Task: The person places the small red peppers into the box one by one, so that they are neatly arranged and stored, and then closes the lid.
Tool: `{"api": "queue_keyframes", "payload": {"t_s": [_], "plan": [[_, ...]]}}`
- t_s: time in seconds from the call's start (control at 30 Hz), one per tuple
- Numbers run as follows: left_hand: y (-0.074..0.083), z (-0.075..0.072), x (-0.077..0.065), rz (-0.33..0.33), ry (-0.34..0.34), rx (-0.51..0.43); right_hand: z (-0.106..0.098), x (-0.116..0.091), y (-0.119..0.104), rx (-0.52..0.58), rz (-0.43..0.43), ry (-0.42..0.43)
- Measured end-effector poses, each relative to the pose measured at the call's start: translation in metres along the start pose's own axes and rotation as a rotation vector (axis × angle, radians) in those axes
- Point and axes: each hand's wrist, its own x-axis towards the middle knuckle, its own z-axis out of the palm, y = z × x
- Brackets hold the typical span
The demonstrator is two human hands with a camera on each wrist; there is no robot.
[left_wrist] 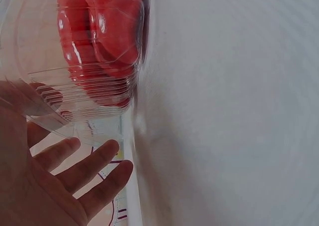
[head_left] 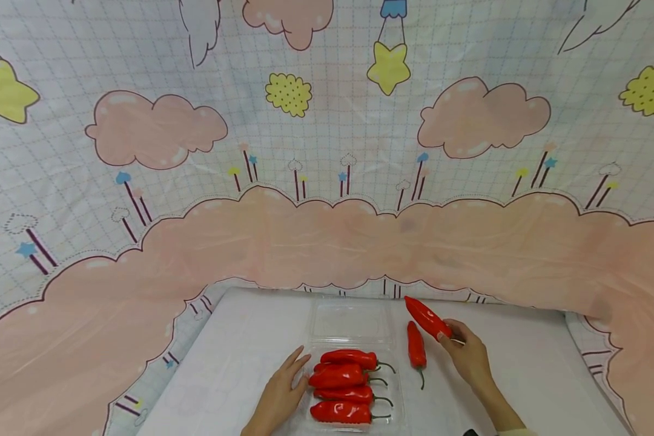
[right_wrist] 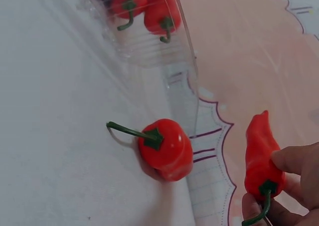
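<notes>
My right hand (head_left: 465,352) pinches a red chili pepper (head_left: 426,317) near its stem end, above the table at the right; its green stem shows in the right wrist view. A second red pepper (right_wrist: 167,148) lies loose on the table just below it. Several red peppers (head_left: 342,376) with green stems lie side by side in a clear plastic clamshell box (head_left: 393,396), stems to the right. Beside the box's left edge is my left hand (head_left: 281,387), its fingers (left_wrist: 94,167) spread and holding nothing. Whether its thumb touches the box I cannot tell.
The box's transparent lid (head_left: 351,321) is folded back, away from me, toward the table's far edge. A white surface covers the table (head_left: 218,363). Behind it hangs a printed cloth (head_left: 327,236) with clouds and stars.
</notes>
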Motion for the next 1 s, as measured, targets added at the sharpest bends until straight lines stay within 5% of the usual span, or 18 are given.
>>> {"api": "queue_keyframes", "payload": {"t_s": [1.0], "plan": [[0.0,0.001,0.001,-0.014,0.005,-0.006,0.009,-0.025,-0.021,0.04,-0.01,-0.058]]}}
